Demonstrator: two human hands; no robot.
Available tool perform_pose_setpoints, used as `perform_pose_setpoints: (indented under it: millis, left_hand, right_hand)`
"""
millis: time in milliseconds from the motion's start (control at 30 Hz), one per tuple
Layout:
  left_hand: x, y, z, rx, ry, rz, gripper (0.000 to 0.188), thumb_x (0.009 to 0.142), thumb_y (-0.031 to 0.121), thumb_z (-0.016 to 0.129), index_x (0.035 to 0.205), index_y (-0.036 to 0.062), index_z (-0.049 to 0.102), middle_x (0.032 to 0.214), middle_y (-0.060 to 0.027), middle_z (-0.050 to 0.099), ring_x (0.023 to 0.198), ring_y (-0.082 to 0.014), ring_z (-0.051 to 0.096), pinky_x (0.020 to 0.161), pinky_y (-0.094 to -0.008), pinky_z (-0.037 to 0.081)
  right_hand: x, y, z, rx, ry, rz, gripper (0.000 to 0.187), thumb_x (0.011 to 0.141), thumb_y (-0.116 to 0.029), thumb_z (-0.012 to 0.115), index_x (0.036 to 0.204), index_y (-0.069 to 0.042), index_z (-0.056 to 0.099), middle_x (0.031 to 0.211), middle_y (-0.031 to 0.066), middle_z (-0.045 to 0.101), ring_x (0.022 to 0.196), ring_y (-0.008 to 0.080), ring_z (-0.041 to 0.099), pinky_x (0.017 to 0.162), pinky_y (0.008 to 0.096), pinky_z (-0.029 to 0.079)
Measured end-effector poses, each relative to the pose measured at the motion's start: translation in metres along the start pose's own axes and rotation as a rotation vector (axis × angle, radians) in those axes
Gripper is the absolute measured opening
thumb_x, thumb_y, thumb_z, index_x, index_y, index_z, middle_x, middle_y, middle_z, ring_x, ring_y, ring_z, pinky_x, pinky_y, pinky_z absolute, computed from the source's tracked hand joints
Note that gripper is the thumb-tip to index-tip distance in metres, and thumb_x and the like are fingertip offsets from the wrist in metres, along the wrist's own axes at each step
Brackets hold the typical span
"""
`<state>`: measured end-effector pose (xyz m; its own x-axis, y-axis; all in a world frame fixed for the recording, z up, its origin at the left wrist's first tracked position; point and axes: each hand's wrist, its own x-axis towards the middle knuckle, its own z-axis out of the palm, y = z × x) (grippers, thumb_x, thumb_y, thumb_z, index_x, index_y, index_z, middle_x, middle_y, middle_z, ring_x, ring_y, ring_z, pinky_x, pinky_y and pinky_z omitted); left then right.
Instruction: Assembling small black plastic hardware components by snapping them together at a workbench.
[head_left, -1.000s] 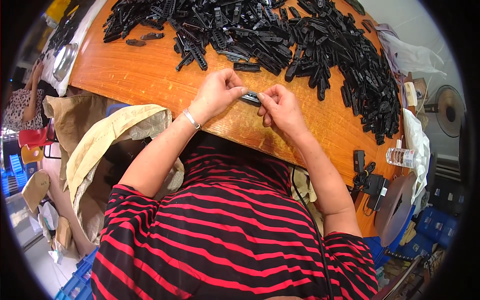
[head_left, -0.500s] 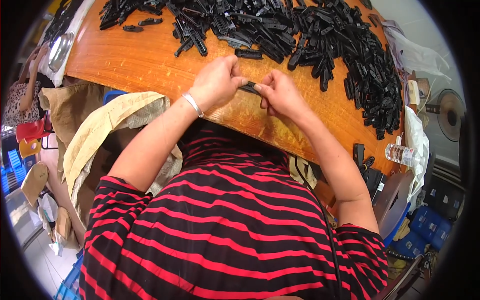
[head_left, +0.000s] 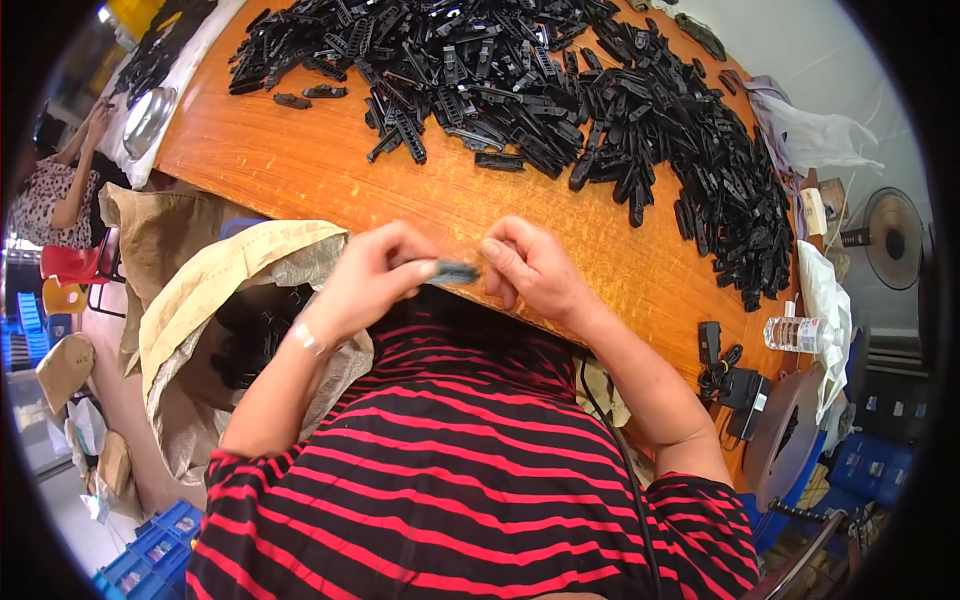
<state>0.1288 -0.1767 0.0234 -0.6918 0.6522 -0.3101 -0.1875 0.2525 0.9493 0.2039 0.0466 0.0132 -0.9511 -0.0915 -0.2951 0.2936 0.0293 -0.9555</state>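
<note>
My left hand (head_left: 375, 275) pinches a small, dark, elongated plastic piece (head_left: 458, 274) between thumb and fingers, just over the table's near edge. Motion smears the piece, so its details are lost. Close to its right end is my right hand (head_left: 535, 265), closed, with thumb and fingertips curled together. Whether anything is inside those fingers is hidden. Farther off, a large heap of black plastic clips (head_left: 480, 90) spreads across the wooden table (head_left: 420, 200) and curves down its right side.
An open-mouthed brown sack (head_left: 200, 280) stands at the left by the table, with dark pieces inside. On the right are a plastic bottle (head_left: 795, 334), a black adapter with cord (head_left: 742, 390), a round stool (head_left: 785, 440) and a fan (head_left: 893, 225). Another person (head_left: 60, 195) sits far left.
Both hands have come nearer to my body and apart from each other. The piece, held between both hands before, is now in the left hand, off the right fingertips.
</note>
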Motion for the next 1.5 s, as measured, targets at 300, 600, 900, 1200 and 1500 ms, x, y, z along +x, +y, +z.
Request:
perform_pose_setpoints:
  millis: [300, 600, 900, 1200, 1500]
  left_hand:
    - [-0.125, 0.017, -0.081, 1.223, 0.355, -0.038, 0.024, 0.073, 0.012, 0.075, 0.094, 0.0068, 0.065, 0.086, -0.0146, 0.062, 0.083, -0.0358, 0.061, 0.071, -0.0425, 0.049]
    - [0.05, 0.015, -0.048, 1.163, 0.575, 0.479, 0.02, 0.081, 0.015, 0.071, 0.093, 0.0046, 0.059, 0.095, -0.0149, 0.059, 0.088, -0.0341, 0.061, 0.076, -0.042, 0.052]
    - [0.105, -0.004, -0.051, 1.245, 0.595, 0.243, 0.027, 0.078, 0.016, 0.074, 0.094, 0.004, 0.056, 0.094, -0.0151, 0.062, 0.09, -0.0342, 0.062, 0.076, -0.0418, 0.052]
    - [0.072, 0.008, -0.04, 0.918, 0.622, 0.477, 0.023, 0.075, 0.007, 0.071, 0.089, 0.0071, 0.053, 0.084, -0.0107, 0.059, 0.076, -0.0335, 0.062, 0.064, -0.0426, 0.049]
    - [0.083, 0.012, -0.004, 0.388, 0.308, 0.485, 0.023, 0.077, 0.006, 0.075, 0.096, 0.0029, 0.061, 0.08, -0.0064, 0.065, 0.07, -0.0174, 0.063, 0.062, -0.0287, 0.049]
  right_hand:
    - [0.068, 0.011, -0.044, -1.051, 0.498, -0.457, 0.021, 0.086, -0.014, 0.068, 0.101, -0.003, 0.06, 0.086, 0.0135, 0.068, 0.075, 0.0302, 0.067, 0.067, 0.0388, 0.053]
    - [0.068, 0.005, -0.031, -1.157, 0.416, -0.335, 0.024, 0.082, -0.019, 0.072, 0.099, -0.006, 0.061, 0.083, 0.0145, 0.068, 0.078, 0.0352, 0.067, 0.067, 0.0439, 0.052]
    - [0.054, 0.01, -0.009, -1.083, 0.301, -0.334, 0.025, 0.084, -0.024, 0.071, 0.098, -0.006, 0.062, 0.08, 0.0156, 0.067, 0.075, 0.0357, 0.066, 0.066, 0.0438, 0.051]
    - [0.071, -0.006, -0.006, -0.707, 0.421, -0.442, 0.026, 0.091, -0.023, 0.066, 0.104, -0.002, 0.062, 0.073, 0.0109, 0.065, 0.058, 0.0212, 0.062, 0.056, 0.0339, 0.05]
    - [0.068, -0.013, -0.021, 0.035, 0.23, -0.214, 0.016, 0.096, -0.016, 0.062, 0.093, -0.001, 0.06, 0.066, 0.0012, 0.059, 0.048, 0.0052, 0.051, 0.044, 0.0191, 0.04]
